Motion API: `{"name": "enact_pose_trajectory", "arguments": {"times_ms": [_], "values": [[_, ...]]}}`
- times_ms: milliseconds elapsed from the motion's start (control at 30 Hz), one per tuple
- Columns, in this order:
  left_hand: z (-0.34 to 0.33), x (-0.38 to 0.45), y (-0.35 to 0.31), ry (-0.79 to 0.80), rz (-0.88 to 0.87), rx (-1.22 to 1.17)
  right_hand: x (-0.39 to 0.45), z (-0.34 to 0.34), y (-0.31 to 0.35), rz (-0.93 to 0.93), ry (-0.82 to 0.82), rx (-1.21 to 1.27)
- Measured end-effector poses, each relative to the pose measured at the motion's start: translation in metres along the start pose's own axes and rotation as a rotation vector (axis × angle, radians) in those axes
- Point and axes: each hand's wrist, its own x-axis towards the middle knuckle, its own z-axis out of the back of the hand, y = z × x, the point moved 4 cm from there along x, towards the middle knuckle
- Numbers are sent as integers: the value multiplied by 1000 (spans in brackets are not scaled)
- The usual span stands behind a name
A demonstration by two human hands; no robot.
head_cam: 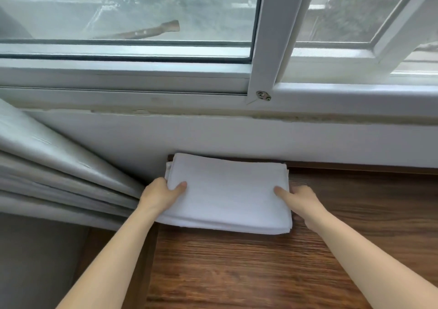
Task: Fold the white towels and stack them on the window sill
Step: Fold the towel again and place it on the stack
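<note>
A stack of folded towels point(227, 194) is set on the wooden sill point(308, 261), with its far edge against the wall point(237, 135) below the window point(132, 9). The stack is held at its left edge by the left hand point(163, 193) and at its right edge by the right hand point(301, 200), each thumb laid on top. A curtain point(47, 173) is gathered just left of the stack.

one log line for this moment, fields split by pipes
step: placing stack | left hand: grips folded white towels left edge | right hand: grips right edge | surface: wooden sill | beside: grey curtain
</note>
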Motion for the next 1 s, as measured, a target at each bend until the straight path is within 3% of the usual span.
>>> {"name": "enact_pose_trajectory", "arguments": {"times_ms": [100,333,467,667,767,800,900,933,1000], "values": [[-3,-6,-1,-11,-25,-67,-5,-3,-1,85,-23,21],[-1,-36,0,-200,-132,-89,-17,-6,9,300,-109,-222],[-7,-34,15,-231,-61,31,-14,-17,-2,244,-60,-302],[-9,-40,16,-308,-64,-89,-19,-19,-9,231,-126,-190],[-14,-45,20,-331,1,65,-24,-24,-15,191,-135,-242],[-12,-48,16,-402,-10,151,-26,-23,-15,221,-232,-319],[-15,-50,-18,-607,-302,440,-37,-38,12,582,-543,-662],[-25,-48,-33,-608,-470,468,-40,-54,25,738,-527,-725],[-53,-41,-55,-440,-720,494,-38,-93,43,955,-361,-813]]}}
